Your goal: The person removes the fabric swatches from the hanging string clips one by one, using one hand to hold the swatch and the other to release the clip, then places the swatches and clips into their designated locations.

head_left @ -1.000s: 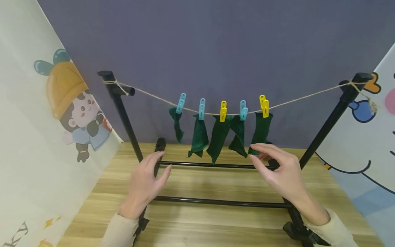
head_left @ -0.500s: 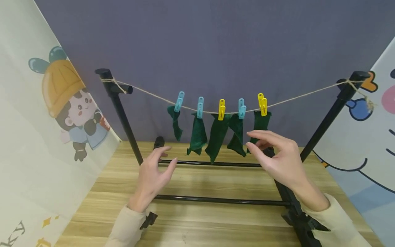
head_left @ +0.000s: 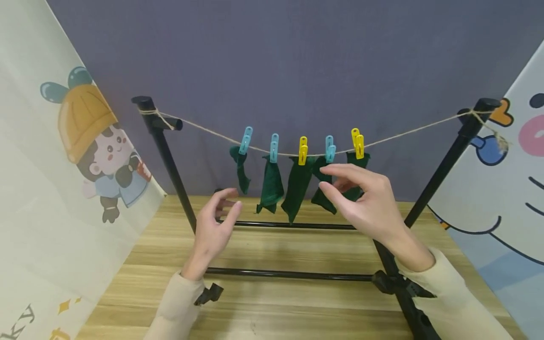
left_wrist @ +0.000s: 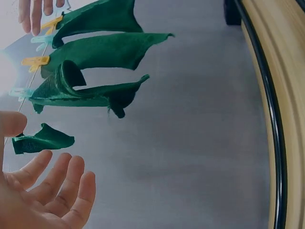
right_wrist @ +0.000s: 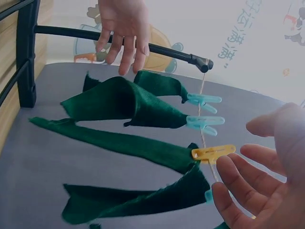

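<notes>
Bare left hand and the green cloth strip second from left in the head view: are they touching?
Apart. The head view shows wooden tabletop in the gap between the left hand and the green cloth strip.

Pale wooden table (head_left: 297, 311), streaky grain. Standing on it, seen from here: a black rack (head_left: 289, 274), a post (head_left: 169, 165) each side, two low crossbars (head_left: 293, 225) between.

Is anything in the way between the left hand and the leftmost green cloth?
Nothing visible is. Neither the head nor the left wrist view shows anything between the left hand and the leftmost green cloth; its blue clip sits up at the string.
</notes>
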`<state>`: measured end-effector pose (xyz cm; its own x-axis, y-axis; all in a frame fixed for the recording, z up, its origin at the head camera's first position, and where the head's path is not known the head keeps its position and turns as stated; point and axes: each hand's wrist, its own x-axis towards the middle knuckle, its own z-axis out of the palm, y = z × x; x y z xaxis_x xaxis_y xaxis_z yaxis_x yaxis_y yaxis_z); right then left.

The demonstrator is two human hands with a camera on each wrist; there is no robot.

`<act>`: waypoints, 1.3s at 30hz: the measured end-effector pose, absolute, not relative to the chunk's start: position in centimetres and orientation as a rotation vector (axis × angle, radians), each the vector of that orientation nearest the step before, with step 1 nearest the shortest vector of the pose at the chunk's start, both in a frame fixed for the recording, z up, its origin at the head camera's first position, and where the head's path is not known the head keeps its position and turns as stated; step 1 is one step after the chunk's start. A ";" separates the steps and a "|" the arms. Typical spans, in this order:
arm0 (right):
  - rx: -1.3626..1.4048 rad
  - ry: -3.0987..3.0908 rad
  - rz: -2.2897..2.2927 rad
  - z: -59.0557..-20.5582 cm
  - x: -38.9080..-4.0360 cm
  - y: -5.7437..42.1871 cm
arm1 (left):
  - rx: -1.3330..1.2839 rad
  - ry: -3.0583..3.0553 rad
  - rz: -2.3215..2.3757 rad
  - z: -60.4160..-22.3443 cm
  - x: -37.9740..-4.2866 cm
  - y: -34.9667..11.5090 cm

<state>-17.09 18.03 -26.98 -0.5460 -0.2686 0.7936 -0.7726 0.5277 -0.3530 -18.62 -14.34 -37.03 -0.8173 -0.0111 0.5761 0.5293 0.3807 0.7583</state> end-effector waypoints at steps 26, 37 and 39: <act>0.858 -2.123 1.036 -24.0 -18.5 13.7 | -0.422 -2.059 -1.603 -34.2 -20.3 -13.2; 0.895 -2.084 1.066 -23.0 -19.0 11.6 | -0.446 -2.006 -1.677 -32.7 -21.2 -13.7; 0.903 -2.082 1.062 -22.9 -19.2 11.3 | -0.453 -1.979 -1.686 -32.5 -21.3 -13.6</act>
